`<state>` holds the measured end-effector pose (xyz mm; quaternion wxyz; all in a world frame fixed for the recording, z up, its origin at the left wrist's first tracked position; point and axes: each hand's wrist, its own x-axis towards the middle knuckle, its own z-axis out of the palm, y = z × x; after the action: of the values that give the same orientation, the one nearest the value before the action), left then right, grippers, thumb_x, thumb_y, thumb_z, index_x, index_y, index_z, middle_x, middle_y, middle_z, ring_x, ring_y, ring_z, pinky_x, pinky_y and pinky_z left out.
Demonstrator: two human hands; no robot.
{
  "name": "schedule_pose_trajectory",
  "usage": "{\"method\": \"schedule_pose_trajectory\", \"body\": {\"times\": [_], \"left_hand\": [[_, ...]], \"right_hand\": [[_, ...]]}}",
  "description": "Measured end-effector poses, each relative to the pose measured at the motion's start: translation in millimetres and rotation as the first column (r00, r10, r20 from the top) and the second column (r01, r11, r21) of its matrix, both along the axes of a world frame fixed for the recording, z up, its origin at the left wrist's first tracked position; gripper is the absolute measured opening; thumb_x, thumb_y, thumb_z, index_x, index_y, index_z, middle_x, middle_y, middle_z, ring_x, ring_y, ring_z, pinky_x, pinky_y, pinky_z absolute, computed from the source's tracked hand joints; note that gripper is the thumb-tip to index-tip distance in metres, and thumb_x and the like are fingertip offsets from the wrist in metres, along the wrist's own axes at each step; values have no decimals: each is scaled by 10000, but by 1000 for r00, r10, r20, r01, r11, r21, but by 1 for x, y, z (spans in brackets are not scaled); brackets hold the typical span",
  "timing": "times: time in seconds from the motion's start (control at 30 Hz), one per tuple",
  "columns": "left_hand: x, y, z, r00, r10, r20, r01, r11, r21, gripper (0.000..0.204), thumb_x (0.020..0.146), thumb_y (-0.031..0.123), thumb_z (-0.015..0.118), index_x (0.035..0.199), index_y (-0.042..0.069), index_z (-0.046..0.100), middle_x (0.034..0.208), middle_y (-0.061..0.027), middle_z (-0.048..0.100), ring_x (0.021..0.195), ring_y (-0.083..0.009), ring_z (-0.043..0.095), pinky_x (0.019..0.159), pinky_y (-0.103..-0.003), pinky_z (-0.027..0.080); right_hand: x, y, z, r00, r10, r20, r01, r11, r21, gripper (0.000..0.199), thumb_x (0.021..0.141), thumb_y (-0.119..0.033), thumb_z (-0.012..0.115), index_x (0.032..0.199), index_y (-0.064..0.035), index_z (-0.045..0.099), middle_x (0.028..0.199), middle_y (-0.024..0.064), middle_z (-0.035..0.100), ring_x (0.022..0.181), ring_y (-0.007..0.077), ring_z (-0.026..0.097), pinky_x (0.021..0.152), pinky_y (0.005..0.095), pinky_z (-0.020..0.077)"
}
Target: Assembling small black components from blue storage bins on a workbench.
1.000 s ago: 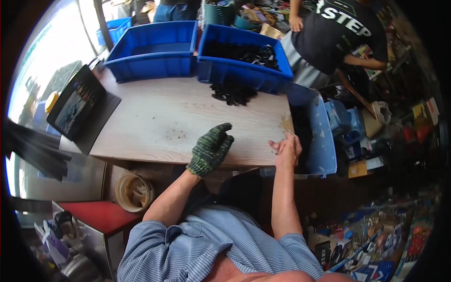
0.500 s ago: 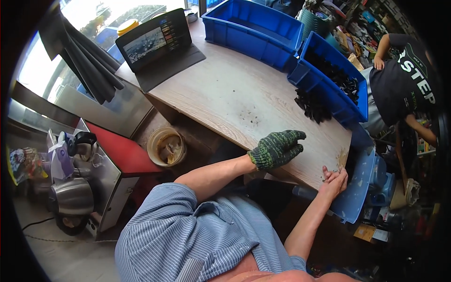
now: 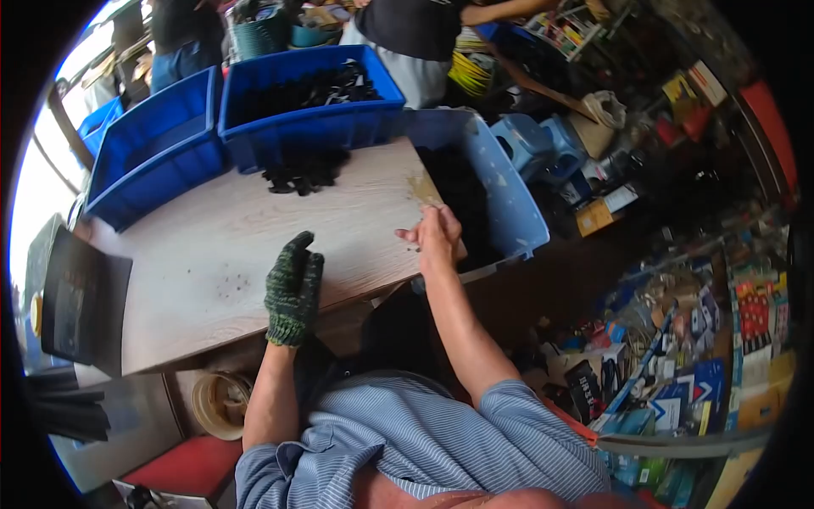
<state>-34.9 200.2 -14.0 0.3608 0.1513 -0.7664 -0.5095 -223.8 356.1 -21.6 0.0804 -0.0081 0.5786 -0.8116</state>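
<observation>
My left hand (image 3: 294, 287), in a dark green speckled knitted glove, hovers at the near edge of the wooden table (image 3: 348, 204). Its fingers are stretched out and nothing is between them. At the table's right end is my bare right hand (image 3: 437, 239), fingers curled; whether anything small is in them is hidden. Tiny dark specks lie just under its fingertips. A heap of black pieces (image 3: 298, 175) sits at the table's far side, against a blue bin (image 3: 314, 127) holding more black and some shiny pieces.
Another blue bin (image 3: 161, 161) stands at the far left. A translucent light-blue tub (image 3: 519, 191) with dark contents adjoins the table's right end. At the left are a tablet in a dark case (image 3: 72, 293) and a bucket (image 3: 203, 407). People stand beyond the bins; clutter covers the right.
The view has swung to the right, so the table and bins appear farther left. My gloved left hand now points away from me instead of rightward. My right hand stays at the table's right end.
</observation>
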Motion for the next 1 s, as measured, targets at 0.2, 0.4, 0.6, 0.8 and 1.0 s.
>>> {"method": "schedule_pose_trajectory", "body": {"times": [0.2, 0.4, 0.6, 0.8, 1.0], "left_hand": [[-2, -1, -5, 995, -31, 90, 30, 999, 13, 336, 946, 62, 604, 1278, 7, 596, 1103, -133, 671, 912, -201, 601, 867, -320, 482], [-4, -13, -32, 999, -8, 53, 14, 992, -127, 346, 973, 65, 580, 1319, 53, 580, 937, 10, 605, 699, -57, 479, 653, -226, 451], [-4, -7, -26, 992, -34, 123, 17, 990, 137, 336, 955, 25, 571, 1289, -14, 583, 1250, -165, 650, 1159, -231, 610, 1014, -336, 441], [-6, -7, -21, 999, 23, 38, -18, 990, -141, 329, 968, 79, 592, 1296, 59, 597, 920, -7, 620, 679, -61, 486, 635, -237, 447], [-4, -1, 3, 988, -114, 108, 88, 971, 221, 318, 980, 134, 599, 1292, 73, 590, 829, 38, 550, 691, -51, 485, 622, -214, 430]], "right_hand": [[-3, 4, -4, 1000, 16, -15, -17, 999, -40, 124, 953, -119, 525, 892, -17, 560, 534, -3, 441, 424, 100, 463, 564, 390, 615], [-5, 2, -14, 997, 34, -64, -38, 998, -55, 129, 941, -131, 555, 872, -22, 563, 579, 6, 463, 423, 89, 457, 524, 367, 608], [-3, 3, -11, 996, 48, -74, -51, 998, -44, 129, 946, -122, 557, 864, -23, 546, 566, 3, 450, 421, 81, 438, 523, 359, 607], [-4, 2, -8, 995, 61, -80, -62, 998, -12, 129, 935, -117, 550, 846, -24, 552, 512, -5, 431, 412, 82, 434, 521, 348, 607], [1, 3, -4, 991, 80, -110, -80, 997, -2, 147, 947, -139, 549, 848, -31, 562, 523, -8, 436, 425, 82, 434, 553, 354, 613]]}}
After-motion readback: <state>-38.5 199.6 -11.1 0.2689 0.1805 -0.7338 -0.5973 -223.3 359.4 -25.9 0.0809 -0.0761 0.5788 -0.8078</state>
